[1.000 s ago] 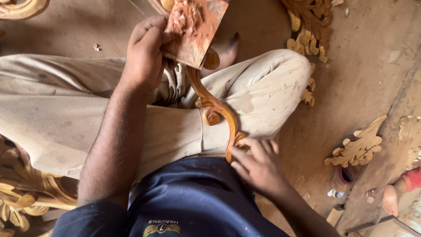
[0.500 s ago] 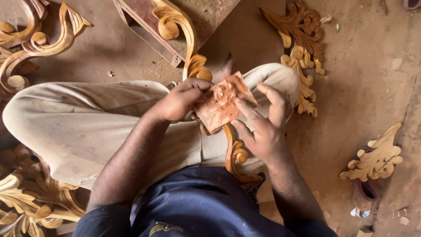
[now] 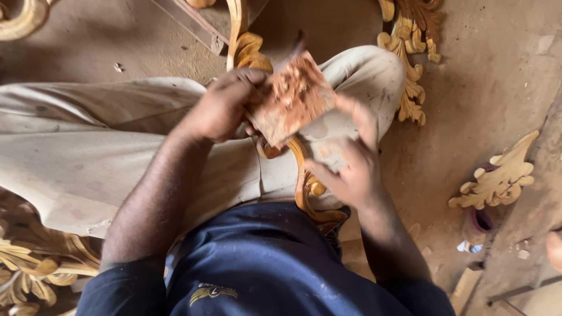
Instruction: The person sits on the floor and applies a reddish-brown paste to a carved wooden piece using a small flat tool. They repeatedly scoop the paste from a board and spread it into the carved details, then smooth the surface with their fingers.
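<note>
Dusty workshop floor (image 3: 105, 47); carved scroll (image 3: 301, 175) laid across the lap. Worn sandpaper sheet (image 3: 293, 96), lately raised at twelve o'clock, is now clasped by left hand (image 3: 225, 105); right hand (image 3: 348, 161), half-open, has been brought up from the scroll to its lower edge.

A dusty brown dirt floor (image 3: 117, 35) carries everything here. Carved, scrolled wooden ornaments lie on it: one leafy piece (image 3: 500, 175) near the right edge, another leaf-carved length (image 3: 410, 64) at the top right, a curled scroll (image 3: 20, 17) in the top left corner, and a cluster of gilded-looking scrollwork (image 3: 35, 263) at the bottom left. A flat board (image 3: 205, 20) rests along the top edge. Small scraps and chips (image 3: 468, 246) lie scattered near the lower right corner.
</note>
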